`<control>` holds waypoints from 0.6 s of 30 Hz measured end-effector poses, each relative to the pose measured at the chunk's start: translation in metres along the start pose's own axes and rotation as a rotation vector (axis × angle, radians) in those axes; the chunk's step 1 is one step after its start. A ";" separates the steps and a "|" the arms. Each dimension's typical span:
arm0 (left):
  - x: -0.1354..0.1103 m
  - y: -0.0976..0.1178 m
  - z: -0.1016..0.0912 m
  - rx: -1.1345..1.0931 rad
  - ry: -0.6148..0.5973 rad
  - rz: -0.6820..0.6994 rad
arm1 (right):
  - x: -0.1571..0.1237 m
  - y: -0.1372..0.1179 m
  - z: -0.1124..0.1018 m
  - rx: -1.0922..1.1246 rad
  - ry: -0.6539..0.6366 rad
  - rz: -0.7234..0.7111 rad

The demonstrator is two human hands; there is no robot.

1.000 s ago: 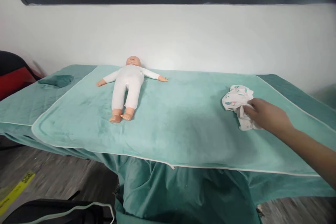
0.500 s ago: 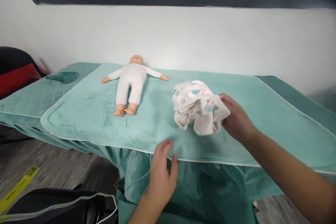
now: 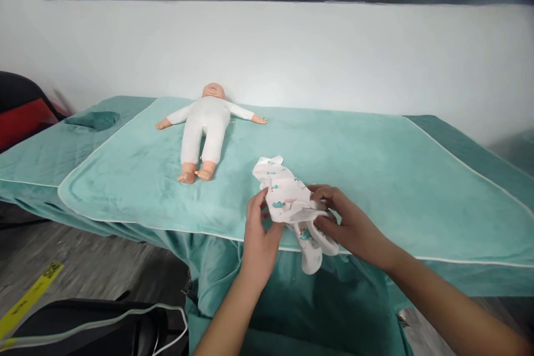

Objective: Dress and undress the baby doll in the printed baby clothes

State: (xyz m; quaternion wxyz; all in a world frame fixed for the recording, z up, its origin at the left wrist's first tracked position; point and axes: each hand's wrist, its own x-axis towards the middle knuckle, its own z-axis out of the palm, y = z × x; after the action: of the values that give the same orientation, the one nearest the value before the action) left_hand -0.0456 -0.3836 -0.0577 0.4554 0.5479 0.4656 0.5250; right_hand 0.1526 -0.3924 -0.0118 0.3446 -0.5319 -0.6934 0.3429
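A piece of white baby clothing [image 3: 287, 196] with green and pink prints hangs crumpled over the front edge of the bed, held between both hands. My left hand [image 3: 261, 228] pinches its left side, thumb in front. My right hand [image 3: 344, 219] grips its right side, with some fingertips hidden behind the fabric. Two narrow tube-like parts of the garment dangle below. Beyond it, to the left, a baby doll [image 3: 205, 125] in a white bodysuit lies on its back, arms spread, feet towards me. Neither hand touches the doll.
A light green blanket [image 3: 375, 167] with white piping covers the massage bed [image 3: 29, 161], which has a face hole [image 3: 94, 120] at left. A white wall [image 3: 292, 55] stands behind. A black and red chair [image 3: 25, 114] is far left; a black object with a pale cable [image 3: 95, 324] sits lower left.
My right hand has brought the garment down and towards me. My left hand, empty before, has risen and now grips it too. The garment has turned, and its tube-like parts hang down.
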 end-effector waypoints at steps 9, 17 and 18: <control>0.031 0.011 -0.007 0.117 0.015 0.103 | 0.007 0.003 -0.007 -0.210 0.039 0.173; 0.076 0.042 0.005 0.208 -0.071 0.286 | 0.015 -0.018 -0.039 -0.016 0.318 0.172; 0.085 0.046 0.008 0.232 -0.074 0.310 | 0.020 -0.019 -0.044 0.039 0.368 0.188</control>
State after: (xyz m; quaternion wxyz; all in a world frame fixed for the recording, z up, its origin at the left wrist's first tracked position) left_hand -0.0346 -0.3066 0.0008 0.3197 0.6809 0.4160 0.5110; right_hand 0.1759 -0.3721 0.0294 0.4423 -0.6411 -0.5592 0.2840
